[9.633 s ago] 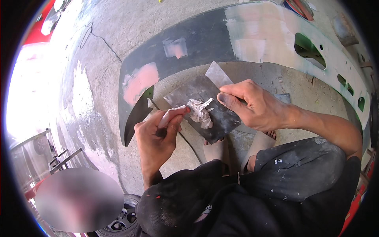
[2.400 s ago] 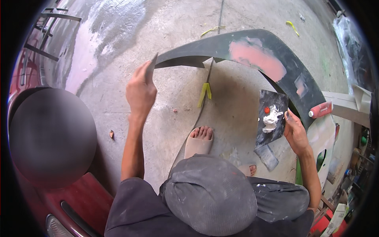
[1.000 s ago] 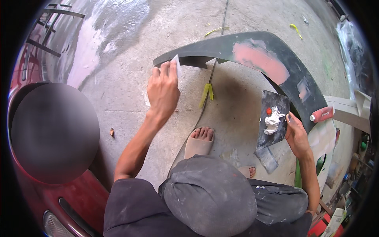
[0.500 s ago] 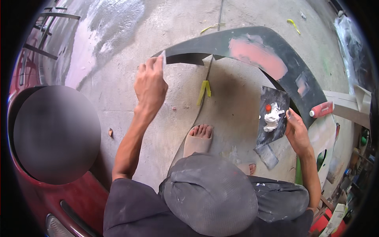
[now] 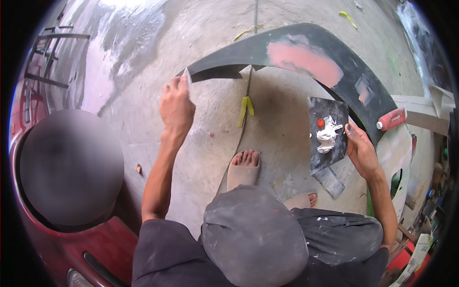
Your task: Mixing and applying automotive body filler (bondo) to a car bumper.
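Observation:
My left hand [image 5: 177, 109] is closed on a thin pale putty spreader [image 5: 188, 81], held up at the left tip of a dark, curved car fender panel [image 5: 239, 52]. Whether the spreader's edge touches the panel, I cannot tell. A broad pink filler patch [image 5: 306, 63] covers the panel's upper middle, with a smaller patch [image 5: 364, 91] on its right side. Gripped at its right edge by my right hand [image 5: 363, 150], a dark flat mixing board [image 5: 330, 106] carries a heap of white putty [image 5: 327, 136] and a red dab [image 5: 321, 123].
A red tube with a white cap [image 5: 393, 118] lies by the panel's right end. A red car body [image 5: 100, 244] stands at lower left, below metal racks [image 5: 57, 36]. A cord with yellow tape [image 5: 245, 111] runs along the floor near my foot [image 5: 244, 167]. Clutter fills the right edge.
The view has shifted slightly, so the panel sits a little further left and higher. Both hands keep their grips, the left one still at the panel's tip.

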### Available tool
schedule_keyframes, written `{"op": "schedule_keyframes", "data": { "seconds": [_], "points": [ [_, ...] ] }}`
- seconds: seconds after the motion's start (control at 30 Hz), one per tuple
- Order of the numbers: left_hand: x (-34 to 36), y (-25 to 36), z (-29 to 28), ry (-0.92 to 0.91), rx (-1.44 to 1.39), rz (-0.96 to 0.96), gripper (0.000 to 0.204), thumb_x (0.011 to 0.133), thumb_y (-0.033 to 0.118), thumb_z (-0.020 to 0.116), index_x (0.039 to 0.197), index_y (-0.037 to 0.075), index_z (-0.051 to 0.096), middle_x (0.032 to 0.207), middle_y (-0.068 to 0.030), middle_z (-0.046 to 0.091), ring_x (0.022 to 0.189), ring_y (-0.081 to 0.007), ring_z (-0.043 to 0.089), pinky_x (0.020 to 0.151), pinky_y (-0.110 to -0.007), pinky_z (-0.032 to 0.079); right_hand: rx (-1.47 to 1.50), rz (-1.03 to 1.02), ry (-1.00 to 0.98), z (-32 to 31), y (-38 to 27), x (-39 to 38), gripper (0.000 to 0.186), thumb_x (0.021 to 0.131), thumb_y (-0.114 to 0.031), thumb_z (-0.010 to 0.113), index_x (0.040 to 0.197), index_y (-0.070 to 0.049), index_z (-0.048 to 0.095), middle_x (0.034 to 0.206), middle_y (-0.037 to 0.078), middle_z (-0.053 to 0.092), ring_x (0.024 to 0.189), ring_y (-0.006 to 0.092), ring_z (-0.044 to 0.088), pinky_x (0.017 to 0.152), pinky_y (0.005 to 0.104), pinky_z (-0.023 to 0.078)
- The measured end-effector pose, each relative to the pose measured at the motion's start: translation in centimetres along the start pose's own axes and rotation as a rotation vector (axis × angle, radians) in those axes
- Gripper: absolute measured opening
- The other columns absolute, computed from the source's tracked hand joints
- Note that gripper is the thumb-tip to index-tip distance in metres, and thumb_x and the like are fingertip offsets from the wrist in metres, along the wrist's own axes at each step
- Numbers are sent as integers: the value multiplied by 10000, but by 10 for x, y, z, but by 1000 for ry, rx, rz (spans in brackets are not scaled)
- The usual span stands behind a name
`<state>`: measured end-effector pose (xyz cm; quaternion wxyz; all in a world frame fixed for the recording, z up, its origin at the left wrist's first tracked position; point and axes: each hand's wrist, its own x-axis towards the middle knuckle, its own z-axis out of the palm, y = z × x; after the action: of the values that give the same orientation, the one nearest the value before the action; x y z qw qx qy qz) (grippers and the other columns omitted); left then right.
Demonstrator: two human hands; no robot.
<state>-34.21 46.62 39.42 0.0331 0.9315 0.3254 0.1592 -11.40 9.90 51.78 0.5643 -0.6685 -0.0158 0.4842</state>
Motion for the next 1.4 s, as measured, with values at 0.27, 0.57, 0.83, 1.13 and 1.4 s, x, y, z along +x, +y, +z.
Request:
{"op": "schedule_keyframes", "data": {
  "seconds": [0.27, 0.57, 0.83, 1.13, 1.4],
  "points": [
    [-4, 10, -13, -59, -30, -5, 437, 819, -88, 494, 1225, 13, 622, 1153, -148, 632, 1025, -316, 618, 870, -415, 513, -60, 53, 66, 7, 1, -2, 485, 1010, -203, 493, 1425, 26, 392, 1262, -8, 551, 1152, 62, 494, 985, 216, 369],
    [3, 2, -11, -33, 16, 35, 488, 748, -130, 524, 1208, 2, 622, 1158, -139, 633, 996, -322, 608, 853, -394, 516, -41, 28, -86, 24, -15, 0, 434, 1018, -220, 486, 1377, 16, 430, 1255, 4, 558, 1145, 63, 505, 1000, 234, 373],
    [5, 10, -15, -80, 6, 7, 461, 790, -119, 505, 1223, -3, 614, 1143, -162, 640, 994, -314, 620, 870, -390, 515, -89, -9, -55, 18, -8, 2, 481, 1023, -269, 479, 1392, 35, 424, 1287, 18, 547, 1153, 86, 509, 1012, 248, 372],
    [1, 8, -27, -120, -127, -15, 422, 818, -88, 502, 1214, 2, 618, 1103, -158, 643, 930, -326, 634, 821, -403, 510, -80, 9, -106, 18, -9, 1, 453, 1020, -277, 488, 1366, 14, 453, 1266, 1, 555, 1143, 76, 512, 1014, 258, 377],
    [10, 4, -23, -60, -112, 35, 449, 810, -100, 476, 1220, 12, 620, 1079, -170, 649, 871, -347, 651, 803, -402, 527, -70, 23, -63, 19, -9, -2, 456, 1021, -273, 486, 1375, 12, 445, 1277, 7, 553, 1148, 81, 514, 1017, 260, 379]
  ]
}}
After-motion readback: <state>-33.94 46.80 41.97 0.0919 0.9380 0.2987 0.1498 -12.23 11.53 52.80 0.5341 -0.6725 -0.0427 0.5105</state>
